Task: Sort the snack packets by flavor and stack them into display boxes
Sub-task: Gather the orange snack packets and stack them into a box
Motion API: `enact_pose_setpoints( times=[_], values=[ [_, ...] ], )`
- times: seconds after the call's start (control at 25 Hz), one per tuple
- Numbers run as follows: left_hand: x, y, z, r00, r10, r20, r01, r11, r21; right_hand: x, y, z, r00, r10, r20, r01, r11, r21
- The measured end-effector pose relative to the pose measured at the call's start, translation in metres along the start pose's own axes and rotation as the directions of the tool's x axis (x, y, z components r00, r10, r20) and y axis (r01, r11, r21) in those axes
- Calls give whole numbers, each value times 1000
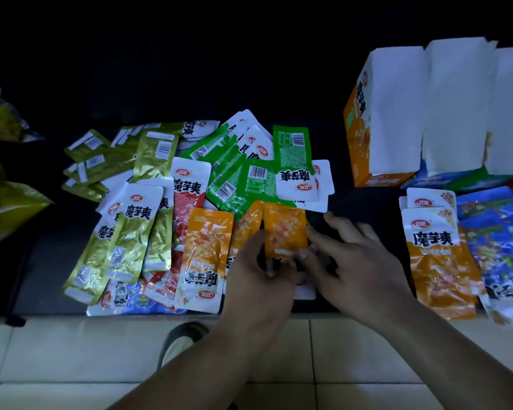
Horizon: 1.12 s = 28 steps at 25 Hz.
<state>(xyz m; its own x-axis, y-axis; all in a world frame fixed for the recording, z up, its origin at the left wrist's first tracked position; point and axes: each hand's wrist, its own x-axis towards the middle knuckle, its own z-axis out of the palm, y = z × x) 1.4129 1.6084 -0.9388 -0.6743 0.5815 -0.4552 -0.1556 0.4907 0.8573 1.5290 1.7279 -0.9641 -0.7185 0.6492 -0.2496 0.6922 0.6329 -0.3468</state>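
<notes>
The orange packet [285,229] lies well left of the orange stack [440,261], its long axis pointing away from the person. The left hand [258,270] curls at its near end, seemingly pinching it. The right hand [356,255], fingers spread and holding nothing, touches its stack-side edge.

You see black tabletop [365,208], pale tile floor [71,365] below its front edge, dark slipper [187,331] on tiles.
</notes>
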Motion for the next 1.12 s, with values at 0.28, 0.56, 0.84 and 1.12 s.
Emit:
enact_pose_setpoints(
  times=[0.28, 0.56, 0.84, 1.12],
  values=[
    [-12, 5, -18, 990, -139, 21, 140, 976, -164, -11, -21, -21, 983, 139, 120, -182, 813, 553],
    [-27, -2, -57, 976, 166, 143, -183, 976, 116, -8, -48, -23, 940, 230, 251, -329, 421, 845],
    [8, -52, -81, 912, 398, 101, -244, 327, 913, 1, -43, 0, 978, 207, -10, -166, 812, 560],
    [12, -58, -57, 851, 493, 181, -392, 366, 844, -5, -20, 4, 983, 165, -83, -110, 886, 450]
  ],
)
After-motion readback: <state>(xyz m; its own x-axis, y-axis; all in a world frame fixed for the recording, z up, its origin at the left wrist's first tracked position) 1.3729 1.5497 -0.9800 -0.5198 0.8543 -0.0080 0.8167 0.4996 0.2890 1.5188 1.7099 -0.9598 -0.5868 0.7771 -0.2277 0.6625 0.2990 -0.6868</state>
